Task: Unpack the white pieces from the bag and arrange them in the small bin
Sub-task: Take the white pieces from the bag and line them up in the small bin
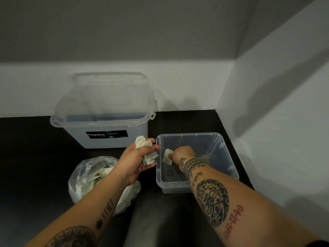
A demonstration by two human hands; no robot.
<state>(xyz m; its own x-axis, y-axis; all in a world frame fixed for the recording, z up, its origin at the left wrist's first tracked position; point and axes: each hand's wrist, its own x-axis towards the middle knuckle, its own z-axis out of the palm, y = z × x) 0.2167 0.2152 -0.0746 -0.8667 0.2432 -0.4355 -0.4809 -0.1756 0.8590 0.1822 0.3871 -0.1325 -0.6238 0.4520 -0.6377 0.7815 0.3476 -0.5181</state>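
Head view showed the left hand (135, 158) with its fingers curled round a bunch of flat white pieces (147, 152), just beside the small clear plastic bin (229, 157). The right hand (184, 154), inside that bin, pinched a single white piece (167, 157). The crumpled clear plastic bag (80, 184), holding more pieces, lay on the black surface (35, 157).

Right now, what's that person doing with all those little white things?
A person is emptying the plastic bag into the small clear bin. The left hand has a bunch of white pieces in its grip, just beside the bin's left wall. The right hand reaches inside the bin, pinching one piece. The bag, with more pieces in it, lies on the dark counter. A bigger tub stands behind.
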